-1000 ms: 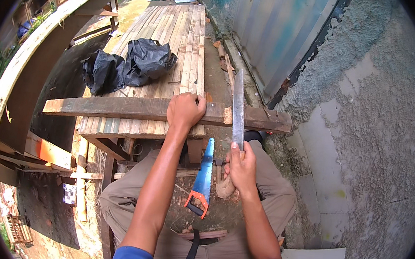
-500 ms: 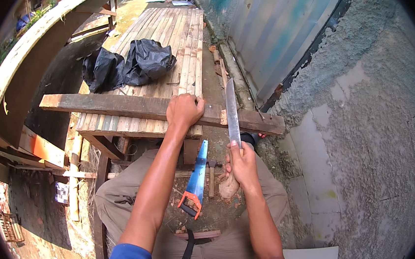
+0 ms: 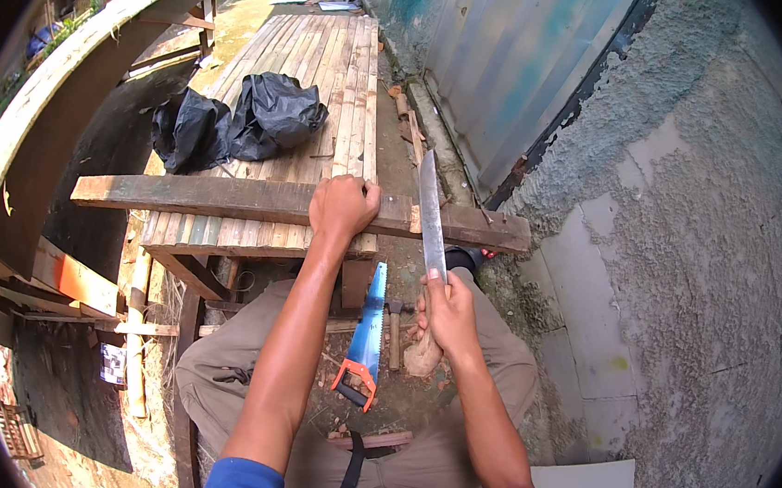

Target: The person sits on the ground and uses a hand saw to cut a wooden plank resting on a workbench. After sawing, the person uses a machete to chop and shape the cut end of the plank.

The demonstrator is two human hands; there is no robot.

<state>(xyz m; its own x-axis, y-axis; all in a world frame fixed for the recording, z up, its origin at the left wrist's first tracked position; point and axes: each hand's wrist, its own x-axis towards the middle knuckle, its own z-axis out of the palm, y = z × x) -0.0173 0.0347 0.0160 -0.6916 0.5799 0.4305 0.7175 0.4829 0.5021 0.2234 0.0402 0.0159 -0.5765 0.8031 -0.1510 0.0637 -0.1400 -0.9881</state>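
Across the near end of the bench sits the beam; left hand clamped over it, right hand gripping the long knife. Tbh, keep that left one well clear of its edge.

Just beyond the beam, bags blocked the left of the worktop; its right offered passage. The left hand and knife obstructed the beam's right half; its left stretch lay open. Nearer than the beam, saw and hammer impeded reach.
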